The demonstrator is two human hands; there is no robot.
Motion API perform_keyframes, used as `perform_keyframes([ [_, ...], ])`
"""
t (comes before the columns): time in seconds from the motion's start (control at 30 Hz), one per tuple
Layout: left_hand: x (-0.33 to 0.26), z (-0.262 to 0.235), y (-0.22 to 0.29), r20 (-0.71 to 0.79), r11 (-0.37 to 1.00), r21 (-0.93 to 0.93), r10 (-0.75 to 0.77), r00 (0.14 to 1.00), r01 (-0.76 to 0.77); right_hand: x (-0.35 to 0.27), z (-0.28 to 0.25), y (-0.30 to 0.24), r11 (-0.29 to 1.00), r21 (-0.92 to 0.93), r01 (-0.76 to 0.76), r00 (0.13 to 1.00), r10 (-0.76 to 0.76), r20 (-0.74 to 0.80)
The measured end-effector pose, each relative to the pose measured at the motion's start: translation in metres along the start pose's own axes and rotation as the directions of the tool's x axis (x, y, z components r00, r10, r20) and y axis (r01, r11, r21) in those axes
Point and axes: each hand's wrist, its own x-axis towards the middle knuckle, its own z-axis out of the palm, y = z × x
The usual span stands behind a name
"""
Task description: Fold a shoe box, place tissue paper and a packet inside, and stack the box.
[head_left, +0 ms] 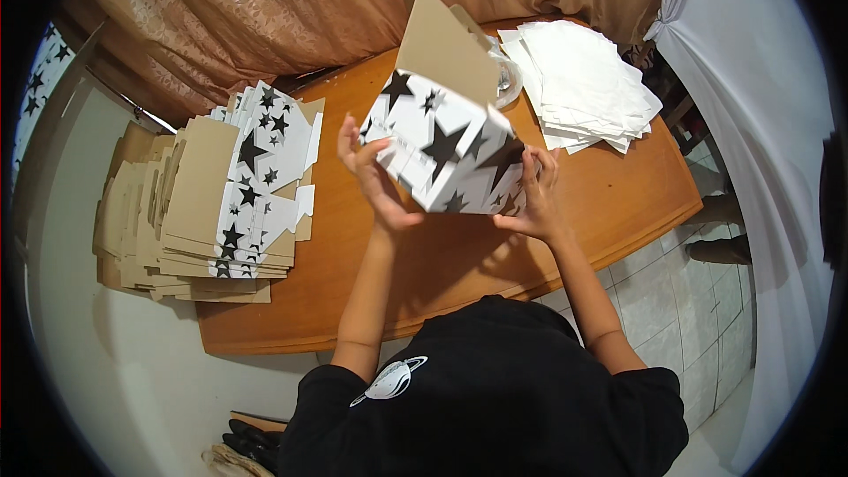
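A white cardboard box (415, 137) printed with black stars is held tilted above the wooden table, its plain brown lid flap (446, 49) raised on the far side. My left hand (378, 178) grips the box's left side, fingers along the edge and thumb beneath the near corner. On the right side, my right hand (537, 196) presses the box with fingers up along the wall and thumb low. The inside of the box is hidden from here.
Flat brown and star-printed cardboard blanks (199, 185) are stacked on the left of the wooden table (353, 278). White sheets (583, 79) lie in a pile at the far right. Beside them a clear tape roll (508, 79) is partly hidden behind the box. Brown curtains (221, 9) hang behind.
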Motion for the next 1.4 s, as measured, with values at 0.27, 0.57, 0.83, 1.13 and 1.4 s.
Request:
perform_keyframes([
  [0.27, -0.015, -0.062, -0.025, 0.488, 0.866, 0.136, -0.482, 0.728, 0.482, -0.028, 0.01, 0.013, 0.961, -0.133, 0.243, 0.97, -0.237, 0.06],
  [0.57, -0.052, -0.063, -0.05, 0.439, 0.748, 0.209, -0.647, 0.624, 0.63, -0.061, 0.027, 0.006, 0.897, -0.171, 0.408, 0.899, -0.362, 0.246],
  [0.83, -0.084, -0.077, -0.074, 0.419, 0.665, 0.177, -0.718, 0.556, 0.726, -0.053, 0.016, 0.009, 0.972, -0.087, 0.219, 0.954, -0.194, 0.23],
  [1.13, -0.092, -0.064, -0.064, 0.352, 0.602, 0.322, -0.793, 0.498, 0.731, -0.068, 0.021, 0.006, 0.962, -0.172, 0.211, 0.922, -0.137, 0.362],
  [1.4, -0.074, 0.011, -0.029, 0.366, 0.593, 0.796, -0.632, 0.684, 0.122, -0.046, 0.006, -0.001, 0.979, -0.205, 0.014, 0.973, 0.034, 0.228],
])
